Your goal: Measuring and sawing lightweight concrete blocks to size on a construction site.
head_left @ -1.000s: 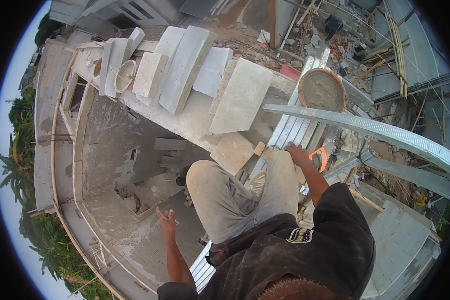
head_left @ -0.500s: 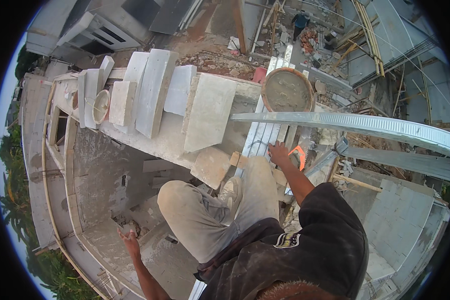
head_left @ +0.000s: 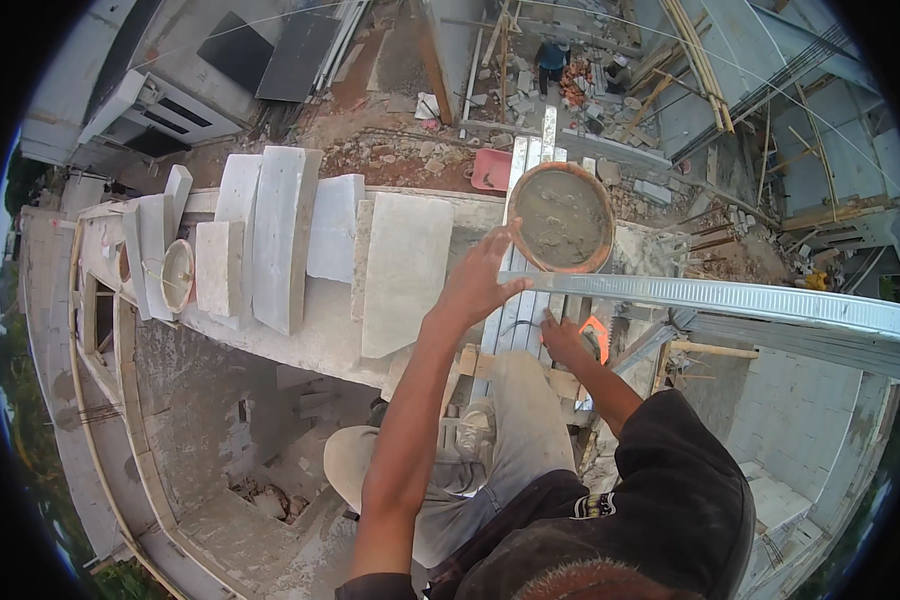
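My left hand (head_left: 478,278) stretches over the metal channels with its fingers apart. Its fingertips meet the near-left rim of a round tub of grey mortar (head_left: 562,218). The thumb lies by the end of a long ribbed metal channel (head_left: 710,294) that runs off to the right; whether they touch is unclear. My right hand (head_left: 567,342) rests on the bundled metal channels (head_left: 505,335) just beyond my knee, fingers extended and partly hidden. A dark wire loop (head_left: 518,324) lies on the bundle beside it. Right of that hand is an orange-handled saw (head_left: 596,338).
Pale blocks and slabs (head_left: 405,270) stand along the wall top at left, with a smaller mortar bowl (head_left: 178,274) among them. The wall drops into a room (head_left: 210,400) below. A pink container (head_left: 491,169) sits beyond. Another person (head_left: 552,62) stands amid rubble.
My left hand has come up from the lower left, over the pit, to the mortar tub. The right hand stays on the channels. The view has shifted, and the far person appears farther left.
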A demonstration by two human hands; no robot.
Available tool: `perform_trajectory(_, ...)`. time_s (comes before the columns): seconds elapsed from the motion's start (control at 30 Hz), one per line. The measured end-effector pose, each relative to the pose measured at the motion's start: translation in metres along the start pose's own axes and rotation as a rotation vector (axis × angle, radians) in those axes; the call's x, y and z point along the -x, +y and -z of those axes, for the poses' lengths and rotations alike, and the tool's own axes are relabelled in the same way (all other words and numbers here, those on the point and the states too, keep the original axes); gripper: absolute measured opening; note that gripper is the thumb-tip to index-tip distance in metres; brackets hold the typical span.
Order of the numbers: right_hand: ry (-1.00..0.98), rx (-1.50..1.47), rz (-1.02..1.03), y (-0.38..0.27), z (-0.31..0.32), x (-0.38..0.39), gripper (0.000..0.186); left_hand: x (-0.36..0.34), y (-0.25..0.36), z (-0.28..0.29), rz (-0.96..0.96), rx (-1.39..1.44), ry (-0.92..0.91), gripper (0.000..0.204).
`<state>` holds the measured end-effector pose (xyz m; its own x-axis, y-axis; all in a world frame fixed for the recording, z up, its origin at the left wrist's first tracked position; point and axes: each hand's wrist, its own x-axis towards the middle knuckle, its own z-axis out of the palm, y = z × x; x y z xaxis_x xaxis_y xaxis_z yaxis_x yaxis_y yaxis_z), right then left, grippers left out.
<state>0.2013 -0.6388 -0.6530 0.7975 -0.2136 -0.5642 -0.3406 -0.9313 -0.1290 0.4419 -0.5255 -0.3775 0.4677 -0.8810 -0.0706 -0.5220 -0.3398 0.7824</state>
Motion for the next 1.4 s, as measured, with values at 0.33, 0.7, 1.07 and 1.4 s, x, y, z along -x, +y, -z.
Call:
perform_trajectory(0.33, 0.136, -0.051, -0.025, 0.001, -0.01, -0.004, 0.043, -0.014, 0.047, -0.079, -0.105, -0.102, -0.068, 0.053)
perform_trajectory(0.7, 0.208, 0.034, 0.018, -0.001, 0.002, 0.005, 0.031, -0.017, 0.052, -0.072, -0.087, -0.114, -0.104, 0.047)
perform_trajectory(1.07, 0.087, 0.009, 0.03, 0.004, 0.002, -0.002, 0.055, -0.017, 0.057, -0.068, -0.075, -0.122, -0.135, 0.047)
perform_trajectory(1.4, 0.05, -0.003, 0.031, 0.007, 0.01, 0.001, 0.061, -0.011, 0.061, -0.075, -0.041, -0.378, -0.052, 0.052)
